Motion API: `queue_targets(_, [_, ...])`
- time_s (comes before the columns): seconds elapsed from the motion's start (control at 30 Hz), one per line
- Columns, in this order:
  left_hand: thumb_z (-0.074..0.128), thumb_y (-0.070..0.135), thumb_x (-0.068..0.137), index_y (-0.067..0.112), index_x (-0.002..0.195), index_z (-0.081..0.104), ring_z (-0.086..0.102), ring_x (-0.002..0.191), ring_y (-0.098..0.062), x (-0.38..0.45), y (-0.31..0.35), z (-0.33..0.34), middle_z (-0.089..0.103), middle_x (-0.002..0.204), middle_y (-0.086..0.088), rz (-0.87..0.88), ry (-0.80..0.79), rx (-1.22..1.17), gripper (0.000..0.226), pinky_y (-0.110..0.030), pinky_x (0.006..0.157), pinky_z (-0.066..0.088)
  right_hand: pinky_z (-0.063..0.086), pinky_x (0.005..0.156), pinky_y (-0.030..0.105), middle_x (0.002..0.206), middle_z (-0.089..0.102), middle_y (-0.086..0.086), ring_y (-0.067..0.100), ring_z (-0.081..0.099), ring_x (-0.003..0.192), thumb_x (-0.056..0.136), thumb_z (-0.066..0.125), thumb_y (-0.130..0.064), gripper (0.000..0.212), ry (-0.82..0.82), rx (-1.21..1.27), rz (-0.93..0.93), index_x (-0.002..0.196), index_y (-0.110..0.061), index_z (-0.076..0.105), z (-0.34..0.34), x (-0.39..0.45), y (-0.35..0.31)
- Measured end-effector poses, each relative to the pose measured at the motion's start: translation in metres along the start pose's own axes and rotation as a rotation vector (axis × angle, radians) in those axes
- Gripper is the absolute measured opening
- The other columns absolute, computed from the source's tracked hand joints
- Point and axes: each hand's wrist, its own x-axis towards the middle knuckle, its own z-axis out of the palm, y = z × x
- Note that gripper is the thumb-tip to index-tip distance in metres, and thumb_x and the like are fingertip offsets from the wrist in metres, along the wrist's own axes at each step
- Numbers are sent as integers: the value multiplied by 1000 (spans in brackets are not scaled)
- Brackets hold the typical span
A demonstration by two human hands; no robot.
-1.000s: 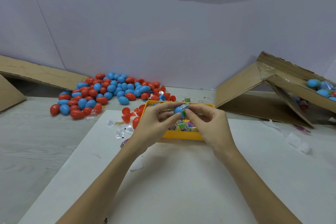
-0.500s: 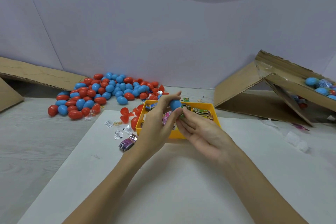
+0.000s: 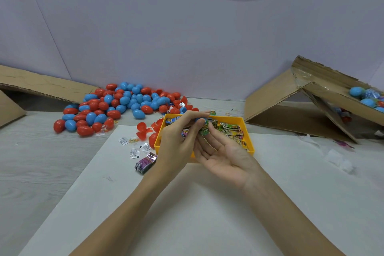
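Beneath both hands lies a white sheet [image 3: 187, 214] spread over the grey table [image 3: 31, 172]. Well to the right of the fingers stands an opened cardboard box [image 3: 280, 93], tilted, with a few blue eggs in its upper flap. Far to the left of the fingers another cardboard flap [image 3: 41, 87] slopes down toward a pile of red and blue eggs [image 3: 116, 108]. Directly behind and under the fingertips sits a yellow tray [image 3: 248, 139] holding printed packets.

The left hand [image 3: 176, 141] is raised over the tray's near left corner. Its thumb and curled fingers pinch a blue egg [image 3: 200, 119], and only the egg's top shows between the fingertips. The right hand [image 3: 224, 156] lies palm up just beside it, fingers loosely extended and pointing toward the left hand. Its thumb tip touches a green packet [image 3: 204, 130] that sits right under the egg, between the two thumbs. Whether the packet is partly inside the egg cannot be told.

Left of the left hand's knuckles lie open red egg halves [image 3: 142, 130]. Nearer the left wrist are a purple bundle [image 3: 145, 162] and small white sachets [image 3: 134, 153].
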Motion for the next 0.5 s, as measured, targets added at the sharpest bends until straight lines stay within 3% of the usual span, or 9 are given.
queue_targets(0.2, [54,14,104,11,113,72,68,109,-9,-3,-2,2,74,109,11,-26,32,-1,20,-21,89,54,63,83,40,111,75,21,28,76,98,84,78,-18,37,-36,-11,8,113,5,73,-2,1,2])
queue_targets(0.37, [55,15,104,10,114,72,68,110,-10,-3,-1,3,74,110,9,-31,36,5,20,-25,91,56,63,85,35,110,75,19,26,76,99,87,77,-19,40,-44,-52,-34,121,1,70,-5,3,0])
queue_targets(0.5, [58,14,103,14,130,64,62,119,-10,0,3,-2,68,123,8,-23,-137,13,28,-17,96,49,63,79,30,108,76,15,21,77,96,93,70,-16,28,-90,-200,-211,119,-7,71,-8,3,-5])
